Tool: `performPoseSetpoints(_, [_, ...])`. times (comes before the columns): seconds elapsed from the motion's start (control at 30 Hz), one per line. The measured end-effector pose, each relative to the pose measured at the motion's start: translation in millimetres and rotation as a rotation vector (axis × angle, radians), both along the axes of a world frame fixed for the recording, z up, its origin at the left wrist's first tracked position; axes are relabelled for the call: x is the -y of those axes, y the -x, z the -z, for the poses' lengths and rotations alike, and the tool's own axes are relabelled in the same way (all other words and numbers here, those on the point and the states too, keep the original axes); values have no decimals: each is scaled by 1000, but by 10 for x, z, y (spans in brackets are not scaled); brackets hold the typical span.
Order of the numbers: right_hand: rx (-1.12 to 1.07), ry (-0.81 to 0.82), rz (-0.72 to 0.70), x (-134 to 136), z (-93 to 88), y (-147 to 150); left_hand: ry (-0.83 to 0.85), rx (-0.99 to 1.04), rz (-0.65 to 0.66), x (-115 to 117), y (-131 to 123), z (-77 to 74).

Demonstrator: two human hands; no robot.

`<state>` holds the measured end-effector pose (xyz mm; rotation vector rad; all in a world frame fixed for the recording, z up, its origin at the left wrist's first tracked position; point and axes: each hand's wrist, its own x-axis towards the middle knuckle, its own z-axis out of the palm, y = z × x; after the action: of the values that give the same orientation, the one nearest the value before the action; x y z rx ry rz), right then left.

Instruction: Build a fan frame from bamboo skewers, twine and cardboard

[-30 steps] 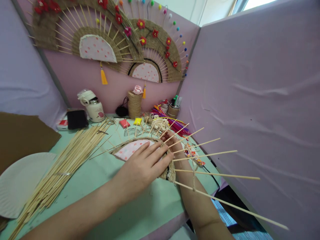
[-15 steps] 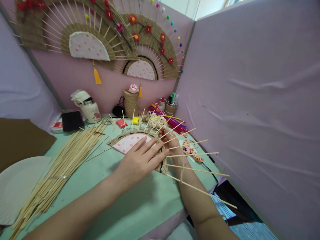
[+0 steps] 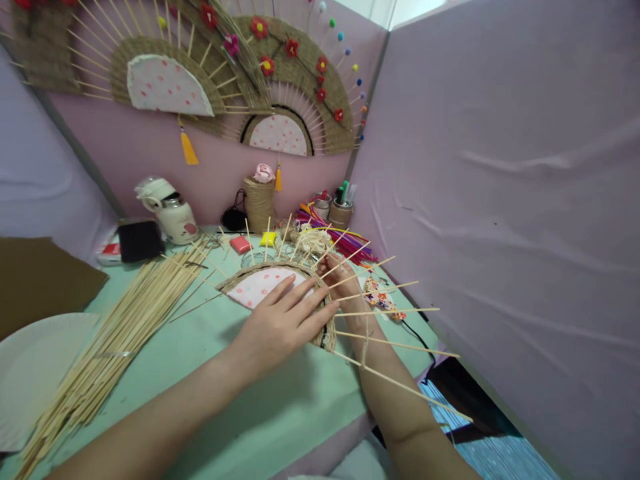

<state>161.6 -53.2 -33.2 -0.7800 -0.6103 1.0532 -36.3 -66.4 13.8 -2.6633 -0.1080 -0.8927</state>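
Loose bundle of pale bamboo skewers lies on the mint-green counter. Mid-counter, left hand, grip spread flat, presses the half-round fan of pink dotted cloth and coarse jute weave. The weave is only a narrow band and the radiating spokes are mostly bare, so judged early. Right hand sits among the spokes; grip cannot be told.

The left hand lies flat on the half-made fan and covers the right part of its cloth. The right hand is behind the fan's sticks, so its grip cannot be told. The left edge cuts the paper plate, and the top edge cuts the wall fans.
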Motion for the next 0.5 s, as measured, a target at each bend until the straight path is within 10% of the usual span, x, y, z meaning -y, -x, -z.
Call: performPoseSetpoints(0.5, [-110,12,-21,14,-42,13,48,12,9,-19,14,-9])
